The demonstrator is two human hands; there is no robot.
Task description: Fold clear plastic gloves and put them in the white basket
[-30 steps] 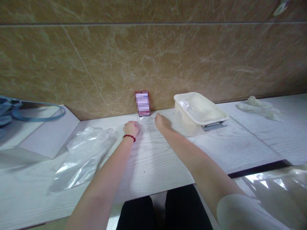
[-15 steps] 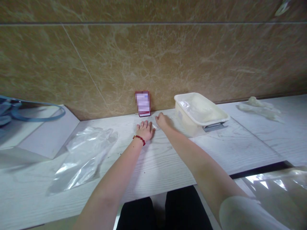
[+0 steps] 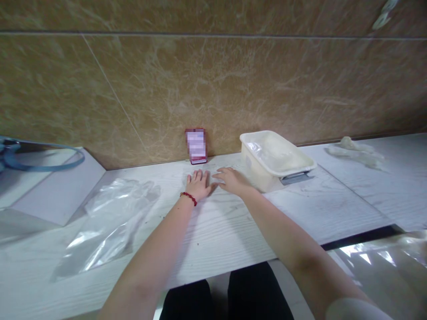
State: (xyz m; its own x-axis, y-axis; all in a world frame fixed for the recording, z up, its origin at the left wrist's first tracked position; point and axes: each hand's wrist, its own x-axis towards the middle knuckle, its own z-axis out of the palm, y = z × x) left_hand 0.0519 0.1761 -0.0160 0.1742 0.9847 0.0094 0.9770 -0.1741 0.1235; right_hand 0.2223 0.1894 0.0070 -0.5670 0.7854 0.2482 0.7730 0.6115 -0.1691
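My left hand (image 3: 199, 186) lies flat on the white wood-grain table (image 3: 230, 235), its fingers spread. A red bead bracelet (image 3: 189, 198) circles that wrist. Just to its right, my right hand (image 3: 231, 181) is open with the fingers stretched toward the left one; the two thumbs almost meet. Around the fingertips is what looks like a thin clear plastic piece, too faint to make out well. Behind the hands a phone (image 3: 196, 146) in a red case leans upright on the wall, its screen blurred.
To the right stands a cream plastic tub (image 3: 262, 172) with clear plastic inside. Clear plastic bags (image 3: 106, 226) lie flat at the left, beside a white box (image 3: 63, 191) with a blue strap (image 3: 46, 168). Crumpled whitish plastic (image 3: 356, 153) rests at far right.
My right hand has gone from closed fingers to open, stretched ones, and has drawn slightly nearer to me. The left hand stays flat in about the same place.
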